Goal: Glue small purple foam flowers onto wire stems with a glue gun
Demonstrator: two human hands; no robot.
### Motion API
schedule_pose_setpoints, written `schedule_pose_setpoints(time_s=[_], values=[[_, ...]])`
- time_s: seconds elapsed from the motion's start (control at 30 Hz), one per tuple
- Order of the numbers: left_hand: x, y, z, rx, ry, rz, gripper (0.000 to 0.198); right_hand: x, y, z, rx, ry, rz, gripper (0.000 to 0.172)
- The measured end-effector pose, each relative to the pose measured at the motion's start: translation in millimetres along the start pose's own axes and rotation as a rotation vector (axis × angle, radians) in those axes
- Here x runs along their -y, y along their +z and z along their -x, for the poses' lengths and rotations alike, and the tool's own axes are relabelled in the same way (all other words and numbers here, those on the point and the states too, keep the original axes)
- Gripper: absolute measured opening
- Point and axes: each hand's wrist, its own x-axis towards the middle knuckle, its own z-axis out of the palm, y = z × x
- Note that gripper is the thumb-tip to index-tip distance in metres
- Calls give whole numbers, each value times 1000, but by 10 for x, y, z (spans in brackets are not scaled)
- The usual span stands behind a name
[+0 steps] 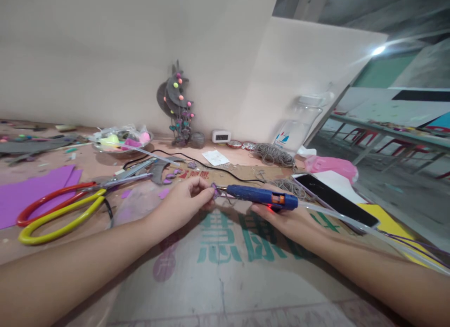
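Note:
Pinched between the thumb and fingers of my left hand (pixel 191 196) is a small purple piece (pixel 214 190), with grey yarn trailing below it. My right hand (pixel 281 219) is wrapped round a blue glue gun (pixel 262 196) from below. The gun's metal tip points left and meets the purple piece, or nearly so. A clear glue stick (pixel 337 215) extends from the back of the gun, and a red light glows on its underside. Both hands are over a cardboard sheet (pixel 168 299) with green printed characters.
Scissors with red and yellow handles (pixel 63 228) and purple sheets (pixel 38 191) lie left. Behind are a bowl (pixel 121 146), a grey moon ornament (pixel 176 102), a white clock (pixel 221 136), grey yarn (pixel 274 156) and a clear jug (pixel 297 125). A black phone (pixel 335 200) lies right.

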Motion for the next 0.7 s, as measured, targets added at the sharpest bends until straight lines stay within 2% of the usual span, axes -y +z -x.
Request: schedule_pose_setpoints(time_s=[0.13,0.27,0.33,0.43,0.5,0.7], values=[[-2,10,-1,-3,-2,58,17,-10,-62,25,-25,35,-90,30],[-4,6,12,19,16,32,18,150,-179,-35,-67,-87,-269,34],[-13,6,16,20,24,-4,18,280,-261,-138,-98,-122,-258,36],[-22,12,11,17,39,-16,18,424,-370,-413,-75,-111,-91,39],[-11,19,-1,22,44,-8,18,416,-395,-670,-39,-79,17,39],[62,38,-38,27,9,59,20,-37,-206,-1454,-59,18,232,37]])
